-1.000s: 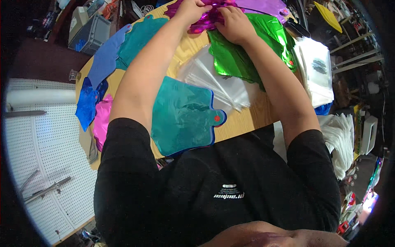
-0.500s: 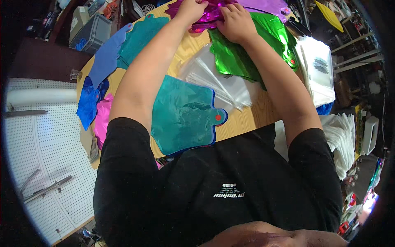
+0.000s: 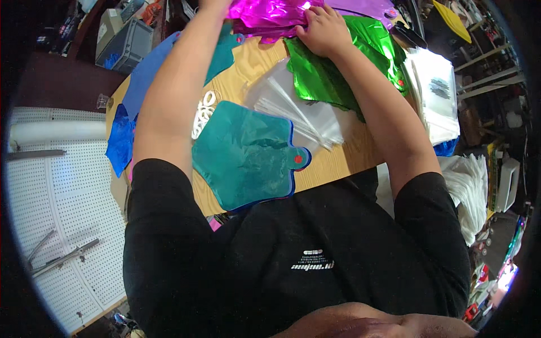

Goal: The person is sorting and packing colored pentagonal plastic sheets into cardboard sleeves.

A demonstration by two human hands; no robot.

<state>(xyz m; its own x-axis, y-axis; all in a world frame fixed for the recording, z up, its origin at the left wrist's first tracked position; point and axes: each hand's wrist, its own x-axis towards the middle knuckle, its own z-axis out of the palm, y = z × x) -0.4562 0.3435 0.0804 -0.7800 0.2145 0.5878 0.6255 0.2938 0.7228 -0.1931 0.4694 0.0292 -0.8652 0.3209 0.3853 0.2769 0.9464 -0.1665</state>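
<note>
My left hand (image 3: 214,4) is at the top edge, mostly cut off, by the left end of a shiny magenta foil balloon (image 3: 265,19) lying flat. Its fingers do not show. My right hand (image 3: 326,31) rests palm down with fingers spread, where the magenta foil meets a flat green foil balloon (image 3: 375,53). Nearer to me lies a stack of flat teal foil balloons (image 3: 245,155), with a red dot on its tab. Clear plastic bags (image 3: 298,115) lie partly under the green foil.
White rings (image 3: 204,115) lie left of the teal stack. Blue foil (image 3: 119,143) and more teal foil (image 3: 221,62) are along the left side. White packets (image 3: 434,96) are stacked at the right edge. A grey crate (image 3: 127,45) stands beyond the table at far left.
My left hand has moved up and left along the magenta foil, which is spread wider and brighter. My left arm has shifted left, uncovering the white rings. The right hand stays nearly in place.
</note>
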